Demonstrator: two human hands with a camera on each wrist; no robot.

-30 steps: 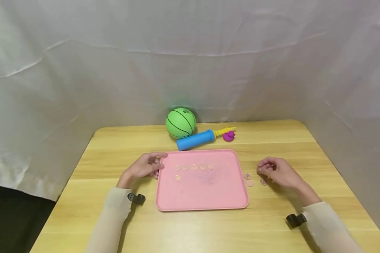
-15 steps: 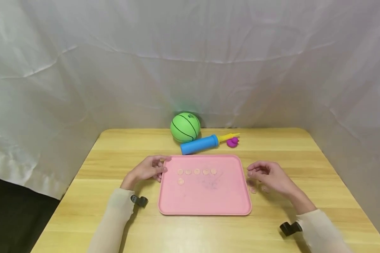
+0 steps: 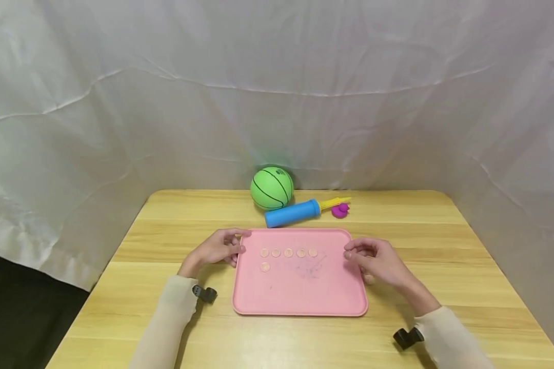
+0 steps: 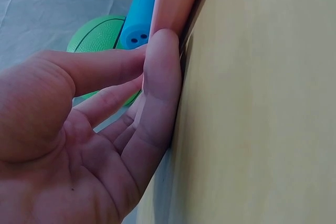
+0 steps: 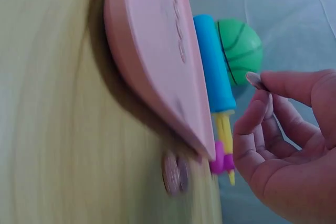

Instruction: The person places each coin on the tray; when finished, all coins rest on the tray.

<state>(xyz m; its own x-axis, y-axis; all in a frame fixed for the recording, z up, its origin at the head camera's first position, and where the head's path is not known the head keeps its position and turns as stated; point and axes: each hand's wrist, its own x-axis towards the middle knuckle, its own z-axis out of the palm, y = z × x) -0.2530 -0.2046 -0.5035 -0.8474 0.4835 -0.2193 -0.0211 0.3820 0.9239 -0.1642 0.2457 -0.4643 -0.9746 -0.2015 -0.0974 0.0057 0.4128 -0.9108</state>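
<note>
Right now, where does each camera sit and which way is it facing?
Head: above the table, looking forward and down at the pink tray; both hands and sleeves show.
Left wrist: low beside the left hand, facing the tray's edge.
Right wrist: low beside the right hand, which pinches a coin.
All views share the tray, green ball and blue pump.
</note>
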